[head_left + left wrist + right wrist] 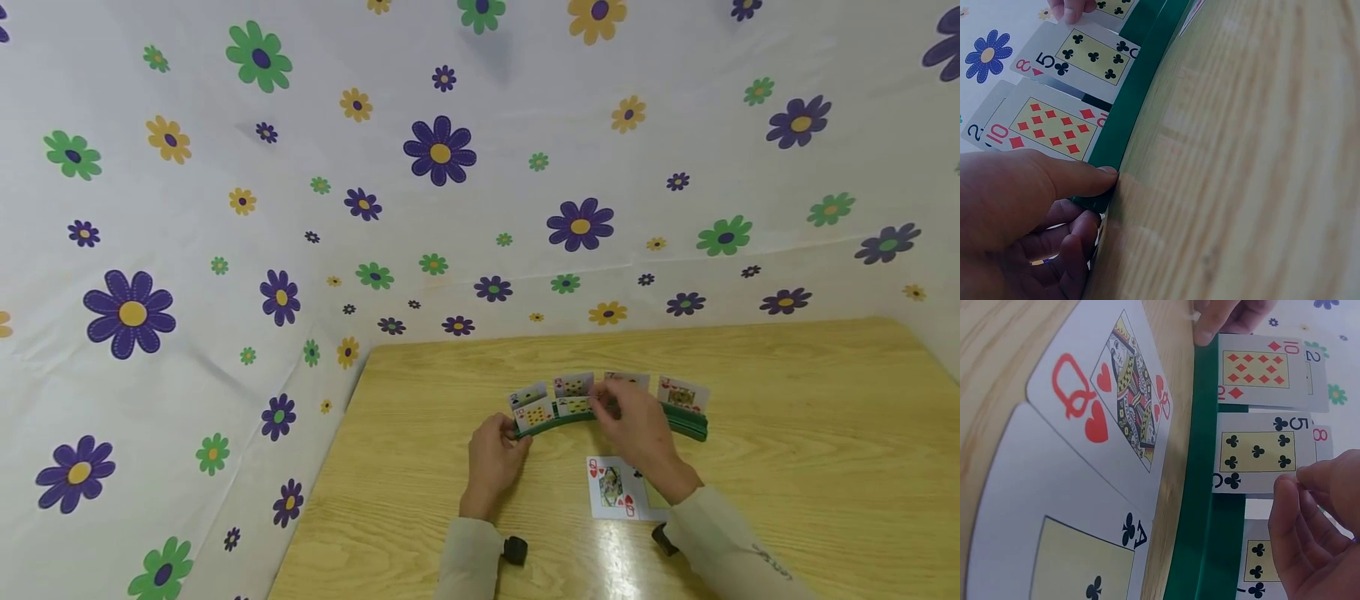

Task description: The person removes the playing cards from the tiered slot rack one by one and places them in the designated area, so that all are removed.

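Observation:
A curved green card holder (pixel 686 422) stands on the table with playing cards upright in two rows. My left hand (pixel 495 458) grips its left end, the thumb on the front face and the fingers behind. Beside that hand, the ten of diamonds (pixel 1054 128) stands in the front row before a two. My right hand (pixel 637 429) pinches the edge of the five of clubs (pixel 1257 450), which sits in the front row ahead of a red eight (pixel 1324 437). Behind the right hand is another clubs card (pixel 1257 562), partly covered by its fingers.
The queen of hearts (pixel 611 487) lies face up on the wooden table (pixel 405 433), with the ace of clubs (pixel 1016 519) beside it, partly under my right forearm. A red face card (pixel 682 395) stands at the holder's right. Flowered white sheeting (pixel 510 175) hangs behind the table.

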A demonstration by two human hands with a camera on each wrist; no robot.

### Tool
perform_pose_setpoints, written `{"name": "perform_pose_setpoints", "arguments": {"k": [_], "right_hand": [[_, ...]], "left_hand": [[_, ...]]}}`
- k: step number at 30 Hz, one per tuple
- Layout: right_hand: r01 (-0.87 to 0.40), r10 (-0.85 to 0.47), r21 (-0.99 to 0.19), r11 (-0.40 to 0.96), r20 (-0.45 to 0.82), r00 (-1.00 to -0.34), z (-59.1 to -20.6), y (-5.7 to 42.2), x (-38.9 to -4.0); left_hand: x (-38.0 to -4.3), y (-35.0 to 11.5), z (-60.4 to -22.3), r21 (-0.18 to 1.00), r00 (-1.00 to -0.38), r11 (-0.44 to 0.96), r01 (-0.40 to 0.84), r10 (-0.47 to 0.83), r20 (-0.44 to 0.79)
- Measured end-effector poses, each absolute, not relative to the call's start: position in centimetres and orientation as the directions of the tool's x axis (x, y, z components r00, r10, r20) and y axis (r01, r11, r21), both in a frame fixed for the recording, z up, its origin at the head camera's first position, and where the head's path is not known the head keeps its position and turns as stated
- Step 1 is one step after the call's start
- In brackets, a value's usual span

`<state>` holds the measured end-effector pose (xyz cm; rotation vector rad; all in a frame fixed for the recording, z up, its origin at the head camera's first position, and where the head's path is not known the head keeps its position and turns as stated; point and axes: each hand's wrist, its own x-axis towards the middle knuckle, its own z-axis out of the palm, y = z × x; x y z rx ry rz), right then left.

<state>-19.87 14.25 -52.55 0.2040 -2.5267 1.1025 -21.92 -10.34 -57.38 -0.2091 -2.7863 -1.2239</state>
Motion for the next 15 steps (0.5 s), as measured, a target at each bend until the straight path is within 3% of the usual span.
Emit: {"name": "perform_pose_setpoints", "arguments": {"k": [8, 15], "right_hand": [[-0.252, 0.03, -0.672, 0.697, 0.379, -0.925, -52.6, 14.08, -19.63], [-0.321, 0.019, -0.677, 0.663, 0.443, -0.896, -52.46, 14.46, -19.03]], "left_hand": [[-21.8, -10.37, -57.27, 0.721, -0.986, 0.673, 0.166, 0.087, 0.145], [-21.77, -10.3, -57.16, 0.718, -0.987, 0.678, 0.159, 0.087, 0.136]]}}
